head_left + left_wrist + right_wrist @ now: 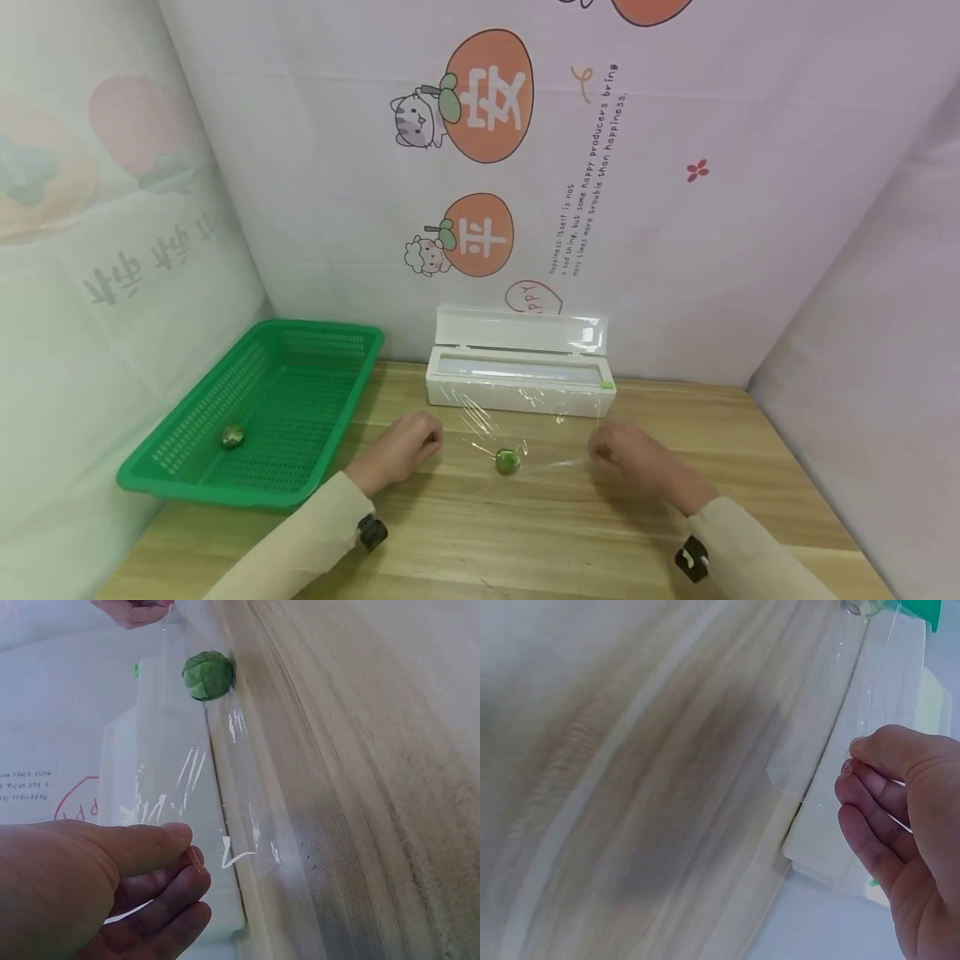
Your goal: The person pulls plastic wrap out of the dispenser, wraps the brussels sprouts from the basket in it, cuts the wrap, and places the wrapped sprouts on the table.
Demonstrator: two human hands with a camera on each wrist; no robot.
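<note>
On the left, against the white cloth, sits a green plastic basket (202, 493) with lots of little holes in its sides. A small, round, shiny ball (232, 435) lies inside it. Next I see the left hand (401, 446), coming out of a cream sleeve (300, 542). Its thumb and finger pinch the edge of a thin, see-through plastic film (191, 776), all wrinkly and glinting. In the middle, between the two hands, is a little round green sprout (507, 461) with leaves folded tight. It is at the film, but I can't tell if the film goes over it or under it. Just behind is a long, smooth white box (525, 400) with its clear lid (517, 332) up. Further right, the right hand (637, 458) pinches the film too, thumb against finger. Below them is a table (525, 542) with streaky wood stripes.
</note>
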